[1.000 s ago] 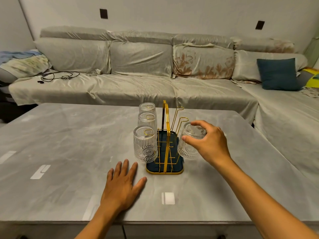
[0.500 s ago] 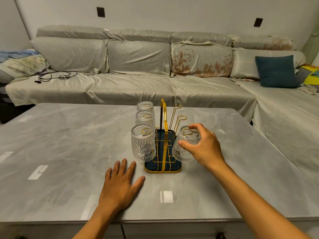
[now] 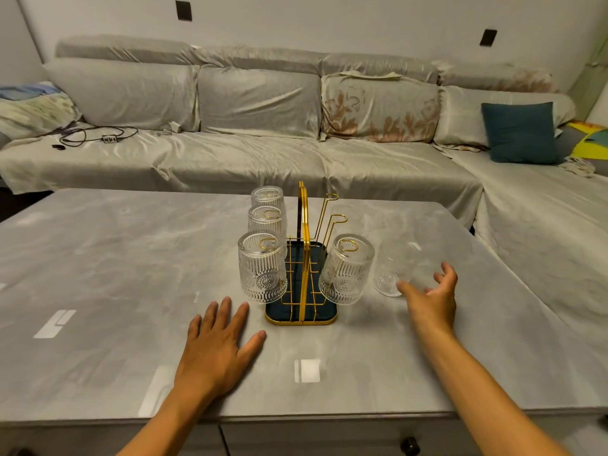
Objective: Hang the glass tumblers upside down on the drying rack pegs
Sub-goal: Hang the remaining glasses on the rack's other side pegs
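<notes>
A gold wire drying rack (image 3: 304, 258) on a dark blue tray stands mid-table. Three ribbed glass tumblers hang upside down on its left pegs, the nearest (image 3: 263, 268) in front. A fourth tumbler (image 3: 345, 269) hangs upside down on the front right peg; the two right pegs behind it are bare. A loose tumbler (image 3: 393, 271) stands on the table right of the rack. My right hand (image 3: 431, 291) is beside it, fingers spread, holding nothing. Another faint tumbler (image 3: 345, 213) stands behind the rack. My left hand (image 3: 220, 343) lies flat on the table.
The grey marble-look table (image 3: 115, 258) ends in a front edge close below my arms. A long grey sofa (image 3: 246, 143) with cushions, a cable and a teal pillow (image 3: 519, 133) runs behind and to the right.
My right hand has let go of the tumbler, which now hangs on the front right peg, and moved right toward the loose tumbler. The left hand stayed flat.
</notes>
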Available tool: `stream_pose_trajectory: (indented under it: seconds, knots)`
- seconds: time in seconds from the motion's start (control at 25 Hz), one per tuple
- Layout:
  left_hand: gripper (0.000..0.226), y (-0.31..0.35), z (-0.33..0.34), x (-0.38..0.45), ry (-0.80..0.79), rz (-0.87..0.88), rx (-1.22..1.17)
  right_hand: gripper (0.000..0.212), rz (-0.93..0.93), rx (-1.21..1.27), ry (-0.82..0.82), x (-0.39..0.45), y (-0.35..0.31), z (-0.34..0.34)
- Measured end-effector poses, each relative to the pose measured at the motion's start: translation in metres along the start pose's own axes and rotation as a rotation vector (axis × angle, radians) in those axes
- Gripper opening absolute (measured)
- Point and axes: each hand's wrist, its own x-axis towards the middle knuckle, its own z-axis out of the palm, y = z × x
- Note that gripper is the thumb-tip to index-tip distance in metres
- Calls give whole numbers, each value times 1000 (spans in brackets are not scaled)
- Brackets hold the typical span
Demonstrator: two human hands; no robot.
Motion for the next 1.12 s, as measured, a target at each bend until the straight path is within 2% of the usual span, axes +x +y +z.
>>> stream_pose_trajectory:
  seconds: [0.08,0.16,0.32,0.48,0.6,0.76,0.88,0.96,1.12]
  knots:
    - [85,0,0,0,5,-6,-11,99,17,-29,-153,10,10,13]
    - [85,0,1,1,2,-11,-18,98,26,-51,-241,24,14,22]
    - [84,0,1,2,3,-29,-16,84,56,-138,-305,45,16,25]
    - [85,1,-1,1,-3,-26,-24,82,-28,-262,-269,44,5,17]
    - [85,2,-3,0,-7,-25,-27,72,-180,-260,-266,48,-25,3]
    - [85,3,-4,0,-5,-25,-20,74,-334,-226,-229,66,-99,-23]
    - [87,4,-4,0,-7,-25,-21,70,-404,-121,-316,68,-158,-36]
    - [87,3,-4,0,-7,-29,-21,71,-490,-176,-362,59,-183,-32]
    - [88,4,-4,0,-13,-29,-28,64,-589,-226,-304,43,-198,-6]
